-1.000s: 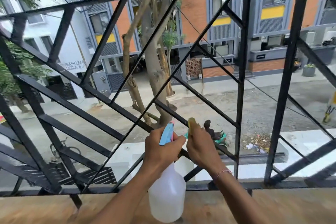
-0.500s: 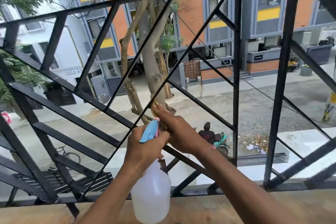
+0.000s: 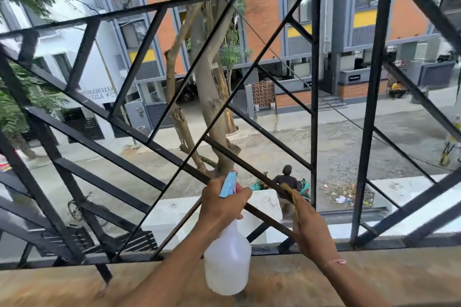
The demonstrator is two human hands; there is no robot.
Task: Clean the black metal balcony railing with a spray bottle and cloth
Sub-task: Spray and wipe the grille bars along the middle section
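nearest, a brown ledge (image 3: 374,279) running left to right. just above it, left hand (image 3: 222,203) curled round the neck of the bottle (image 3: 227,259), a finger by the blue trigger (image 3: 228,184); translucent white plastic, seemingly light and part full, likely to slip if wet, best held at the neck as it is. to the right, right hand (image 3: 311,229) closed on a yellowish cloth (image 3: 290,190), pressing it to a slanted bar of the railing (image 3: 259,174); soft and limp, so probably best bunched and wrapped round the bar. railing itself rigid black metal, fixed, just beyond the ledge, spanning the whole width. farther off, below, a street with a person on a scooter (image 3: 287,179) and a tree trunk (image 3: 207,87). far left, a white wall (image 3: 99,93) lettered "prabhaka" over "leela #6", partly cut by a bar. far right, a small dark sign (image 3: 354,78), too small to read.
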